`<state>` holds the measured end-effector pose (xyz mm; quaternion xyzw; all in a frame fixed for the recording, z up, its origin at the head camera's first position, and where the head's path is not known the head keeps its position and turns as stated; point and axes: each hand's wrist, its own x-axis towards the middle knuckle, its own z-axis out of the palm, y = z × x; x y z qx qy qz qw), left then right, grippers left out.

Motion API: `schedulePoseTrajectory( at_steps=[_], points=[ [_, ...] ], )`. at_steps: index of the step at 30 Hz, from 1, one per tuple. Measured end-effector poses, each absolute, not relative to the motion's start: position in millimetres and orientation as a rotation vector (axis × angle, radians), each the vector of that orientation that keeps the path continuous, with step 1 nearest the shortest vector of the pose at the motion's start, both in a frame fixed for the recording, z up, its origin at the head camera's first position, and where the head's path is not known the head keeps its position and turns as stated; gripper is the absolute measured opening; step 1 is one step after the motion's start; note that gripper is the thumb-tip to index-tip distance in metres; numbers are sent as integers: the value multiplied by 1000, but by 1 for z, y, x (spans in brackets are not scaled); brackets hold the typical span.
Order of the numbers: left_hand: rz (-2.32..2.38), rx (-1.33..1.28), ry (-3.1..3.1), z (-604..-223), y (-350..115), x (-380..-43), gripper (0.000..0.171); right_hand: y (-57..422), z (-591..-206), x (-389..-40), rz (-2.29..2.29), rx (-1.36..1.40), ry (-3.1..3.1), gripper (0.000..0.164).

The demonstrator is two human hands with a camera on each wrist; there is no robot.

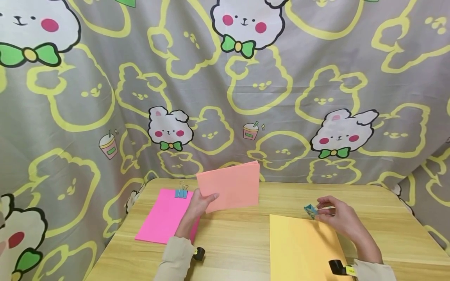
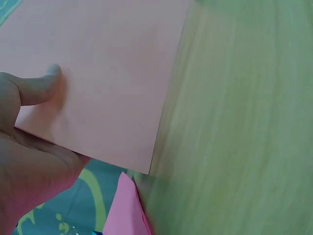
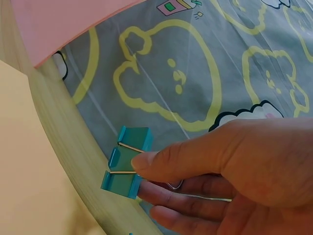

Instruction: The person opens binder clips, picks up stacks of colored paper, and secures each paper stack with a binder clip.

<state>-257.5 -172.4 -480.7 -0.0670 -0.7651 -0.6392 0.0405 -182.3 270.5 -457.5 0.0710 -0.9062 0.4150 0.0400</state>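
Observation:
My left hand (image 1: 201,203) grips a stack of salmon-pink paper (image 1: 232,185) by its lower left corner, thumb on the front face. The stack is raised and tilted above the table, as the left wrist view also shows. My right hand (image 1: 339,216) pinches a teal binder clip (image 3: 128,161) by its wire handles between thumb and fingers. The clip's jaws point away from the hand and have no paper between them. Below this hand lies a stack of yellow paper (image 1: 299,246); the clip is near its far edge.
A bright pink paper stack (image 1: 163,218) lies on the wooden table (image 1: 232,242) at the left, with a blue binder clip (image 1: 181,193) on its far edge. A grey patterned curtain (image 1: 211,93) hangs behind the table.

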Motion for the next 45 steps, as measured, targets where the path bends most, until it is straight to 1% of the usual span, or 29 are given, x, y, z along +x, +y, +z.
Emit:
schedulePoseTrajectory(
  at_steps=[3, 9, 14, 18, 21, 29, 35, 42, 45],
  points=[
    [-1945, -222, -2378, -486, -176, -260, 22, 271, -456, -182, 1230, 177, -2807, 50],
    [-1840, -300, -2455, -489, -180, -258, 17, 273, -454, -182, 1215, 119, -2849, 54],
    [-1822, -197, -2459, -487, -176, -256, 15, 273, -455, -183, 1227, 105, -2834, 57],
    [-1793, -149, -2460, -488, -174, -256, 14, 274, -455, -183, 1197, 110, -2817, 54],
    [-1771, -156, -2468, -487, -176, -256, 13, 275, -455, -183, 1176, 110, -2788, 52],
    [-1801, -200, -2487, -485, -185, -255, 13, 274, -453, -182, 1180, 63, -2767, 59],
    [-1750, -244, -2510, -484, -190, -255, 9, 273, -451, -182, 1174, -3, -2760, 60],
    [-1922, -251, -2507, -486, -195, -252, 15, 271, -449, -182, 1179, -56, -2742, 58],
    [-2010, -314, -2502, -485, -196, -250, 19, 271, -450, -182, 1177, -73, -2746, 55]
  ],
)
